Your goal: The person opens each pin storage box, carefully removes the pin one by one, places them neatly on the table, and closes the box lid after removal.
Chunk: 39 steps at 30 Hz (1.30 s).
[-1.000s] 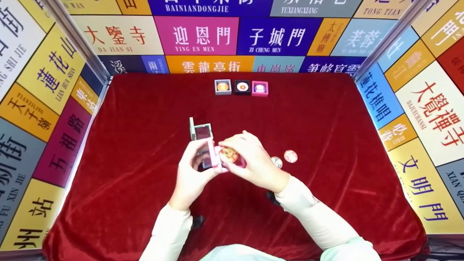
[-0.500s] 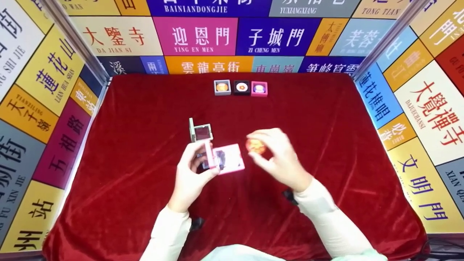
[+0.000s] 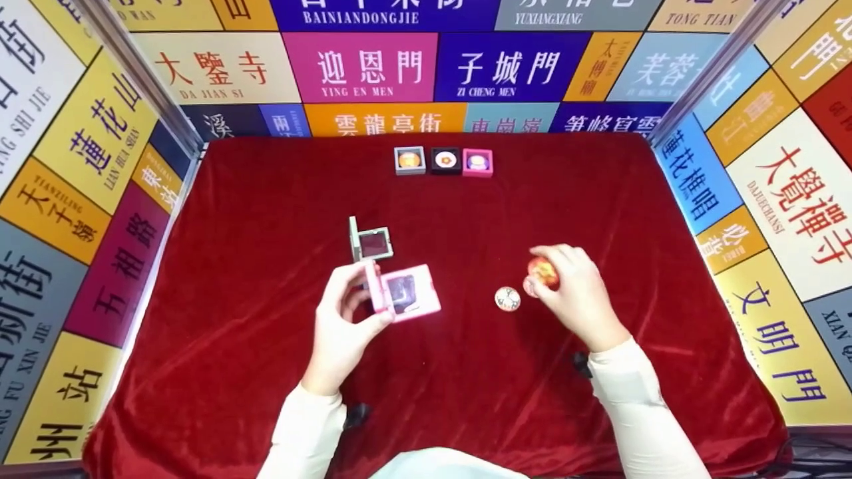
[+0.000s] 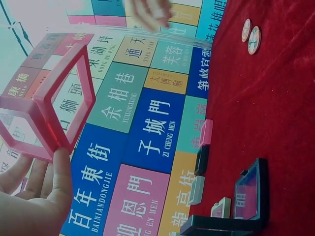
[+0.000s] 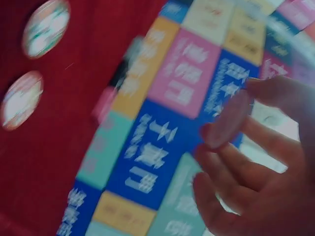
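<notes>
My left hand [image 3: 339, 326] holds a pink hinged frame case [image 3: 431, 293] by its edge. The case stands spread, with clear film inside both frames [image 4: 86, 83] in the left wrist view. Over on the right, my right hand [image 3: 578, 293] pinches a round orange-and-red disc [image 3: 544, 271] between thumb and fingers. In the right wrist view this disc [image 5: 229, 120] is seen nearly edge-on and blurred. Two patterned discs lie on the cloth: one disc [image 3: 507, 299] shows fully, while the other disc [image 3: 530, 286] is partly hidden under the right hand.
A pale green hinged case [image 3: 388, 243] stands spread beyond my left hand. A dark case [image 4: 263, 191] near it shows in the left wrist view. At the back stand a grey box [image 3: 409, 171], a black box [image 3: 445, 171] and a pink box [image 3: 478, 173], each with a round disc.
My right hand has taken the orange-and-red disc out of the pink case and moved right, above the loose discs. My left hand has stayed nearly still, holding the case.
</notes>
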Available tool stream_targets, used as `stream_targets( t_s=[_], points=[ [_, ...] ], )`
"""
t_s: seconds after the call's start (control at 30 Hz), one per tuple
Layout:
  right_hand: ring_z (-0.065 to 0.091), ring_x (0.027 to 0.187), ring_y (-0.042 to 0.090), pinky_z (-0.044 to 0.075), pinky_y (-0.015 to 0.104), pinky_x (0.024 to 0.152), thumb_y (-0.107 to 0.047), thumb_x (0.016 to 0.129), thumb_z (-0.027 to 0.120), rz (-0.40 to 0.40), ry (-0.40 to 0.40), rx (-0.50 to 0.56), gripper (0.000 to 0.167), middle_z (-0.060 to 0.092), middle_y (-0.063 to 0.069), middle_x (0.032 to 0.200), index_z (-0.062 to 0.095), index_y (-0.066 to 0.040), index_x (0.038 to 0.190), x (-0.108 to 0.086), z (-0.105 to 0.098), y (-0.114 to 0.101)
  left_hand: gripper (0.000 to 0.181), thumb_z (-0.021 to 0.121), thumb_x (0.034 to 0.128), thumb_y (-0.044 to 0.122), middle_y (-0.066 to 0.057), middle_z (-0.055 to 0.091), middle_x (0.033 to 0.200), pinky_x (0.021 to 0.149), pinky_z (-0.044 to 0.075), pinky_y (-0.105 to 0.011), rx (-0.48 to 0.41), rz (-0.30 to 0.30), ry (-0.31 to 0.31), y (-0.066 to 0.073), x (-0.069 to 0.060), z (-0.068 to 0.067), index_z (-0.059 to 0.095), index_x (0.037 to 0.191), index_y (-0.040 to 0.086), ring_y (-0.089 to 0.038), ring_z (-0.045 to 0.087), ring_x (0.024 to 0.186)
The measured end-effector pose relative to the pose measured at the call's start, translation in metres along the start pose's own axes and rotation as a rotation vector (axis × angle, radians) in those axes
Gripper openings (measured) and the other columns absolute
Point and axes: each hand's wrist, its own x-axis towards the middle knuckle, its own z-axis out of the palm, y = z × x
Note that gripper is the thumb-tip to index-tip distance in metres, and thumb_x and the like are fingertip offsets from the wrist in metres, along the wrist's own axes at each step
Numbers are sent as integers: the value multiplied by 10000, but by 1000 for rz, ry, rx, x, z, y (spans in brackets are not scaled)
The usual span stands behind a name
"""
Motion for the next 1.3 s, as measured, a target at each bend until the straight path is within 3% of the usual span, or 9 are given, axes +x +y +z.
stream_targets(
  t_s=[0.13, 0.3, 0.53, 0.77, 0.83, 1.03, 1.3],
  points=[
    [588, 968, 392, 477, 523, 816, 23, 808, 868, 72, -94, -24, 460, 709, 172, 1136, 732, -5, 1247, -14, 8, 25, 703, 872, 807, -136, -277, 575, 1419, 1049, 533, -428, -2, -4, 4, -1, -1, -1, 603, 1447, -21, -390, 584, 1241],
    [613, 953, 423, 497, 545, 839, 30, 786, 861, 96, -165, -26, 453, 672, 215, 1084, 724, 25, 1218, -32, 22, 45, 712, 877, 801, -135, -286, 573, 1424, 1047, 532, -432, -7, -15, 8, -3, -2, 0, 594, 1447, -36, -436, 572, 1246],
    [598, 850, 361, 511, 519, 798, 16, 743, 905, 95, -210, -17, 405, 632, 160, 922, 706, 2, 1096, -45, 39, 55, 706, 878, 797, -131, -193, 607, 1413, 1044, 538, -436, -4, -15, 18, -3, -2, -2, 605, 1439, -25, -419, 583, 1249],
    [640, 921, 344, 539, 520, 828, -48, 769, 942, 128, -292, -17, 435, 681, 116, 996, 712, -26, 1137, -50, 46, 56, 724, 851, 785, -166, -352, 551, 1406, 1040, 538, -456, -27, -7, 37, -5, -3, -7, 557, 1443, -100, -519, 537, 1256],
    [652, 959, 364, 544, 534, 854, -46, 777, 938, 134, -303, -16, 427, 704, 120, 1051, 726, -19, 1146, -50, 47, 57, 724, 857, 790, -160, -369, 543, 1404, 1039, 537, -458, -27, -8, 40, -5, -3, -8, 562, 1447, -87, -540, 527, 1257],
    [652, 957, 373, 543, 536, 835, -29, 757, 943, 130, -296, -24, 432, 724, 126, 1085, 730, -10, 1132, -53, 49, 59, 735, 826, 792, -217, -234, 606, 1408, 1033, 541, -420, -14, -17, 48, -6, -3, -10, 569, 1464, -68, -498, 541, 1262],
    [667, 982, 391, 562, 553, 818, -57, 738, 960, 114, -283, -57, 468, 727, 137, 1113, 732, -9, 1144, -53, 53, 58, 733, 841, 794, -190, -356, 539, 1400, 1045, 534, -420, 14, -11, 45, -6, 4, -13, 563, 1462, -79, -517, 522, 1268]
  ],
)
